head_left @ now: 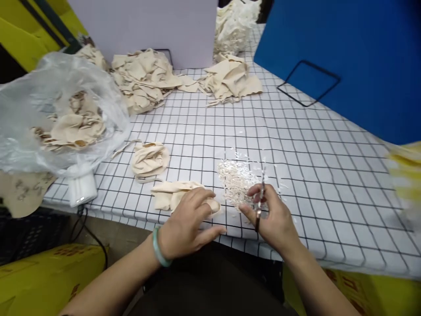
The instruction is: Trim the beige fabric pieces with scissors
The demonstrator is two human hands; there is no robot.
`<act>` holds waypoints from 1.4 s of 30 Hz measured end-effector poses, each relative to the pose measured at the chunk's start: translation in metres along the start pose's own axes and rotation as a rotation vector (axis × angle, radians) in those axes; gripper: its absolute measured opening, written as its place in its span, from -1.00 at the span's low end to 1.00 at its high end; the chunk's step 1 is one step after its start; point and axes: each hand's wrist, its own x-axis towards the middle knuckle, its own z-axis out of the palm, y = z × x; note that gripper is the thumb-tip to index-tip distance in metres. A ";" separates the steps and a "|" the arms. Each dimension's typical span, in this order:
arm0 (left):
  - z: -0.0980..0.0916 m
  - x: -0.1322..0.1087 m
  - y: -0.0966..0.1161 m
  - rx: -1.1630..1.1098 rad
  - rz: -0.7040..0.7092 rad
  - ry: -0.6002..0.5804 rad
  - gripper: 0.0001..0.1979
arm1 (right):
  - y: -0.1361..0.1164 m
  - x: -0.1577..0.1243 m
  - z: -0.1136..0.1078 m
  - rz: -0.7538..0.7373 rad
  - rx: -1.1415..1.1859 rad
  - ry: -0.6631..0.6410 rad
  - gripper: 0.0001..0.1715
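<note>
My left hand (189,224), with a green bangle on its wrist, is over the right part of a folded cream cloth piece (164,196). Its fingers are loosely bent and apart; I cannot tell whether they touch the cloth. In my right hand (278,219) is a slim pair of scissors (262,186), seen nearly edge-on with the tip pointing away from me. Just beyond that hand lies a pile of tiny pale clippings (235,177) on the checked tablecloth. A rolled cream cloth bundle (150,160) sits farther left.
A clear plastic bag (110,98) with cream pieces inside stands at the left, behind a white box-shaped device (82,188). Crumpled cream cloth (144,79) lines the back. A lilac panel (148,26) and a blue panel (355,57) stand on the table (329,175).
</note>
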 end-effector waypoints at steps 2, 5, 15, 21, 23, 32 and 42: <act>-0.024 -0.016 -0.013 0.082 -0.089 0.138 -0.92 | -0.001 -0.002 0.004 -0.005 0.030 0.014 -0.48; -0.056 -0.029 -0.051 0.268 -0.207 0.206 -0.75 | -0.015 0.000 0.019 -0.031 0.143 -0.051 -0.53; -0.079 -0.023 -0.090 0.160 -0.255 -0.022 -0.95 | -0.092 0.045 0.132 -0.248 0.459 -0.416 -0.79; -0.087 -0.035 -0.086 0.139 -0.217 0.106 -0.72 | -0.104 0.050 0.126 -0.400 0.564 -0.386 -0.78; -0.090 -0.030 -0.085 0.153 -0.136 0.088 -0.77 | -0.107 0.049 0.116 -0.480 0.614 -0.360 -0.77; -0.080 -0.045 -0.024 -0.866 -0.515 -0.121 -0.86 | -0.098 0.035 0.105 -0.519 0.635 -0.121 -0.73; -0.025 -0.045 -0.011 -1.674 -0.719 0.030 -0.86 | -0.104 0.032 0.092 -0.390 0.791 -0.059 -0.76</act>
